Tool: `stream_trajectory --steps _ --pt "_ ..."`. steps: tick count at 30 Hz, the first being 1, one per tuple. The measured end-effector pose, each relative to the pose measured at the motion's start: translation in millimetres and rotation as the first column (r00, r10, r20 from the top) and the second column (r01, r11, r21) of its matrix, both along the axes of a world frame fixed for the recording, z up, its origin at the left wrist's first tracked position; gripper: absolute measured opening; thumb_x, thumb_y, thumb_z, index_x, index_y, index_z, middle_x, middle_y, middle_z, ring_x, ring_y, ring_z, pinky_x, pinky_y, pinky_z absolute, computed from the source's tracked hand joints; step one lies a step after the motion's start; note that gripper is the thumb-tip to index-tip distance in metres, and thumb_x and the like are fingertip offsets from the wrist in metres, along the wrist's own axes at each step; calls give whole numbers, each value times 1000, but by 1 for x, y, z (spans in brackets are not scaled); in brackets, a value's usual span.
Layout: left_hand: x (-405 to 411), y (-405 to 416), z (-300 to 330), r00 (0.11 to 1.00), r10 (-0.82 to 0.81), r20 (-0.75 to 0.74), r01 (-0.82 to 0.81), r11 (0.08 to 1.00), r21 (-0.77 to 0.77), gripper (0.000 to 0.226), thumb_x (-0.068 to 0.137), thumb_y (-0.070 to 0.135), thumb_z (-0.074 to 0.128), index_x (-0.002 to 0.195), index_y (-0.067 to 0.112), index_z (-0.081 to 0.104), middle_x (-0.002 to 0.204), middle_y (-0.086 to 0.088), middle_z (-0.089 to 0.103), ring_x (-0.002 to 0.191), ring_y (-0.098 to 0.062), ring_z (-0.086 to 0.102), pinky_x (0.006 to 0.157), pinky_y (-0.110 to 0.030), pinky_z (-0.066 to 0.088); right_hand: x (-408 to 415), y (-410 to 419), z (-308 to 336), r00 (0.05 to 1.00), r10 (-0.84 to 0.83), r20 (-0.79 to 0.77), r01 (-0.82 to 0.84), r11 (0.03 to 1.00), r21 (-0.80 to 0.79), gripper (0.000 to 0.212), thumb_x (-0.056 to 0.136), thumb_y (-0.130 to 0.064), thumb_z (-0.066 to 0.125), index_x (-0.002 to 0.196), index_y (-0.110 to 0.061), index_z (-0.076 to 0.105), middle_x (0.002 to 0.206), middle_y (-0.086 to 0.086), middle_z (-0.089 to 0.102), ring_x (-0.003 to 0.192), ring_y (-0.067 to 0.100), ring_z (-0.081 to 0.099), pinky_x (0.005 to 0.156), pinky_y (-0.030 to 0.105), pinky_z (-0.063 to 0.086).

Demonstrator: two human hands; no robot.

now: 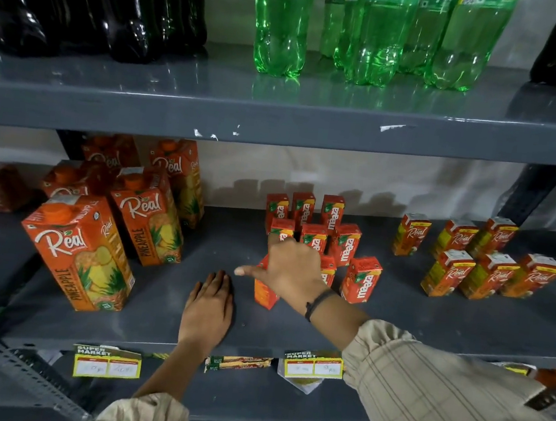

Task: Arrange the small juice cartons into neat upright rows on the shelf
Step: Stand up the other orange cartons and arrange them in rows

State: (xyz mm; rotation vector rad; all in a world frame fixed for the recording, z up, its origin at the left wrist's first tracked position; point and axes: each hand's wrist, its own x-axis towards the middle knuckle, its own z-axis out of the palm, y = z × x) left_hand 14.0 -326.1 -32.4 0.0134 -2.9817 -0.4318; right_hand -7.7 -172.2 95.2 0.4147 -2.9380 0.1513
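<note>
On the shelf (165, 287), right hand (292, 270) has its grip holding a tilted carton (264, 294); left hand (208, 309) lies flat.

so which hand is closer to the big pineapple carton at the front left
Left. The left hand lies flat on the shelf just right of the big pineapple carton, apart from it. The right hand is farther right, on a small juice carton.

Right sleeve (439, 395): beige cloth, thin dark check lines, gathered cuff just behind the wrist.
Left sleeve (141, 415): same beige cloth, pushed up the forearm.
Wristband (316, 304): thin black cord, right wrist.
</note>
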Motion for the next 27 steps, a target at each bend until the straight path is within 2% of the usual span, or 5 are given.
stream_trajectory --steps 11,19,22,25,27 --pt "-1 -1 -3 999 -19 -40 19 1000 -3 48 93 25 28 137 8 36 147 -10 39 138 -24 31 115 -40 23 -26 5 16 932 262 250 -288 955 76 32 87 -7 57 118 -12 57 119 18 58 106 36 57 85 41 51" --pt "1 -2 -1 999 -40 -12 40 998 46 60 88 39 19 140 12 31 150 -7 35 140 -21 26 117 -39 17 -16 57 16 933 354 -72 -361 915 -178 50 84 -40 64 129 -23 51 131 4 57 123 22 49 100 44 43" --pt "1 -7 0 999 -45 12 41 967 252 61 90 44 46 141 14 30 146 -10 40 135 -28 34 116 -43 25 12 112 -2 953 -42 -301 -186 703 -686 34 89 -22 62 122 -21 57 122 3 60 110 -3 52 94 21 45" --pt "-2 -9 7 999 -20 31 1 853 523 77 73 34 74 137 10 37 141 -9 46 131 -27 41 109 -37 34 31 170 -42 919 -389 -67 71 329 -942 42 81 3 66 120 -8 56 124 13 60 97 -10 56 83 7 46" --pt "-6 -1 11 998 -13 61 -27 785 618 82 66 21 81 136 9 40 141 -7 46 131 -22 40 108 -31 31 30 196 -69 942 -297 157 244 283 -927 59 75 6 71 129 -3 49 131 16 55 108 10 55 81 14 48"
